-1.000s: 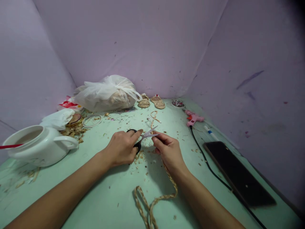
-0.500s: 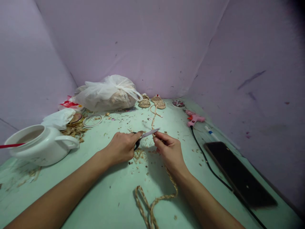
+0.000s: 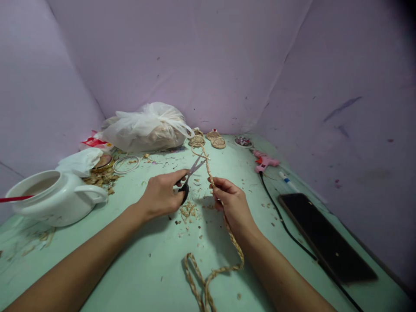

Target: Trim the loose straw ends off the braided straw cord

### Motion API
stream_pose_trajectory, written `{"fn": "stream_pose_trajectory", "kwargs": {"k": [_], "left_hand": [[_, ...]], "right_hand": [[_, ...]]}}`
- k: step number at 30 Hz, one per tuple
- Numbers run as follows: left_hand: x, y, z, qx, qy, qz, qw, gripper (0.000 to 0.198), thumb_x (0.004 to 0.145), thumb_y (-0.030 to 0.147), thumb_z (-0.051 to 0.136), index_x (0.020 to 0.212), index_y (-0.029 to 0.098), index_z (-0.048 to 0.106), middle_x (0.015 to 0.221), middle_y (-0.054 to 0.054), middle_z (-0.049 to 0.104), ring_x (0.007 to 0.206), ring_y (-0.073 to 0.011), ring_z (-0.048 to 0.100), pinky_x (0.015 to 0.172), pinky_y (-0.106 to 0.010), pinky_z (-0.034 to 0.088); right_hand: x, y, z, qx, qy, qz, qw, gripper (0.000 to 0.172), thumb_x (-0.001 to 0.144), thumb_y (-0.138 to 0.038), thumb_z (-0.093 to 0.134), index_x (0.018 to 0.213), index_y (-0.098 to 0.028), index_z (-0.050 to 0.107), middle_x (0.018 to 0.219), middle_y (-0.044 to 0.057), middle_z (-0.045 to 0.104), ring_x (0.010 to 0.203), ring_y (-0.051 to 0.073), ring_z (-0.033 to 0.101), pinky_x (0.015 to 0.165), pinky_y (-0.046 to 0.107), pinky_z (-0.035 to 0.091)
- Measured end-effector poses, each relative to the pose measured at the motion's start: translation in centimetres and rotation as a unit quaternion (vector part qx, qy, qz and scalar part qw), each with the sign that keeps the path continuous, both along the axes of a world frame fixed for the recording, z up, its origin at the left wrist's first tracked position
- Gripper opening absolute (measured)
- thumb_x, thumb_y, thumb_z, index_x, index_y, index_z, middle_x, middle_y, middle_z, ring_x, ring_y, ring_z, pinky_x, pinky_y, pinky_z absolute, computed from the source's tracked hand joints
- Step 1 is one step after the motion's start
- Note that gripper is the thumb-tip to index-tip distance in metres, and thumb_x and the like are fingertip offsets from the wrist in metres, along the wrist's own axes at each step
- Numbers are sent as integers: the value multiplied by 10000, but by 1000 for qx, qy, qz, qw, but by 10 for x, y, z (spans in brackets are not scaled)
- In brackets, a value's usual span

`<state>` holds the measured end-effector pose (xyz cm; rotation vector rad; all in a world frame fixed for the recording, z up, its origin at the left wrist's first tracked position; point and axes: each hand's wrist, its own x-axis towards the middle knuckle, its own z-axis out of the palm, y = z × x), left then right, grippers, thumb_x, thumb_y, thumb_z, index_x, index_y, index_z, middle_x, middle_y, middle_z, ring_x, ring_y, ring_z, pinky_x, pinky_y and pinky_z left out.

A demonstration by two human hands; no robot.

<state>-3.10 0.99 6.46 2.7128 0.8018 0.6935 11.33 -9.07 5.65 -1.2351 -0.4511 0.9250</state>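
Note:
My left hand (image 3: 161, 195) is closed on black-handled scissors (image 3: 191, 174), whose blades point up and to the right toward a braided straw cord (image 3: 208, 170). My right hand (image 3: 231, 203) pinches that cord, which rises from the fingers to a loop near the back of the table. Below the right hand the braid runs down the mint-green table (image 3: 136, 264) and coils (image 3: 208, 277) near the front edge. Straw clippings (image 3: 188, 211) lie between my hands.
A white pot (image 3: 55, 199) with a red stick stands at the left. A tied plastic bag (image 3: 146, 128) and small woven straw pieces (image 3: 216, 139) sit at the back. A pink glue gun (image 3: 264, 161) with a black cord, a pen (image 3: 287, 181) and a dark phone (image 3: 325, 236) lie at the right.
The scissors have shut, then swung from pointing right to pointing up toward the braid. My right hand has lifted the braid's free end upright, and its loop now reaches farther back.

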Motion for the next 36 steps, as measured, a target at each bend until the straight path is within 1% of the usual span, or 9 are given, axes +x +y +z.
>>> {"fn": "stream_pose_trajectory", "kwargs": {"k": [3, 7, 12, 16, 20, 25, 29, 33, 36], "left_hand": [[0, -5, 1, 61, 54, -5, 997, 487, 672, 206, 472, 1158, 231, 482, 930, -33, 635, 801, -186, 584, 696, -277, 440], [3, -10, 1, 141, 126, -7, 982, 549, 685, 233, 461, 1231, 187, 430, 876, -64, 604, 760, -224, 565, 662, -332, 430], [5, -13, 1, 171, 156, -9, 973, 575, 702, 259, 448, 1263, 149, 391, 877, -78, 582, 760, -235, 550, 664, -358, 425], [4, -11, -1, 152, 173, -2, 973, 578, 712, 241, 436, 1281, 169, 362, 887, -72, 598, 744, -222, 567, 646, -336, 428], [2, -8, -3, 140, 182, -4, 973, 573, 721, 222, 433, 1287, 188, 348, 901, -70, 614, 756, -213, 586, 641, -318, 432], [2, -7, -6, 134, 175, -16, 975, 536, 731, 163, 404, 1266, 190, 383, 864, -70, 634, 713, -202, 596, 597, -299, 424], [2, -5, -4, 54, 116, -32, 991, 494, 724, 122, 399, 1204, 231, 439, 830, -22, 648, 734, -163, 595, 615, -250, 418], [2, -2, 0, -1, 34, 10, 999, 350, 711, 110, 407, 1012, 221, 547, 746, 4, 630, 647, -128, 560, 582, -223, 393], [2, 0, -2, -43, -25, 29, 998, 299, 708, 133, 436, 969, 201, 564, 722, 4, 620, 625, -117, 545, 588, -217, 402]], "right_hand": [[0, 0, 2, 1, 13, 11, 1000, 234, 550, -197, 607, 775, -175, 665, 604, -25, 532, 435, 51, 306, 369, 181, 188], [-2, -1, 7, 4, 30, 17, 999, 258, 554, -245, 635, 795, -155, 662, 520, -42, 461, 421, 52, 273, 364, 189, 147], [-4, -3, 9, 3, 39, 25, 999, 239, 565, -245, 638, 784, -151, 656, 571, -30, 501, 431, 52, 289, 366, 191, 146], [-5, -3, 7, -6, 4, 35, 999, 168, 582, -274, 632, 693, -150, 649, 546, -31, 495, 414, 50, 283, 366, 198, 180], [-5, -3, 4, -4, -12, 29, 999, 227, 589, -283, 632, 776, -158, 660, 562, -27, 511, 407, 49, 270, 360, 194, 182], [-4, -3, 4, -8, -7, 28, 1000, 226, 592, -293, 643, 764, -149, 666, 591, -9, 528, 423, 48, 280, 361, 185, 193], [-4, -3, 5, -2, 10, 18, 1000, 294, 568, -269, 652, 841, -162, 677, 623, -12, 538, 430, 49, 302, 361, 187, 198], [-3, -3, 6, -2, 17, 24, 1000, 269, 567, -253, 653, 817, -158, 681, 627, -18, 530, 426, 42, 289, 359, 188, 177], [-1, -3, 6, 10, 18, 24, 1000, 208, 607, -313, 645, 729, -146, 673, 614, -18, 510, 432, 40, 276, 356, 185, 153]]}}
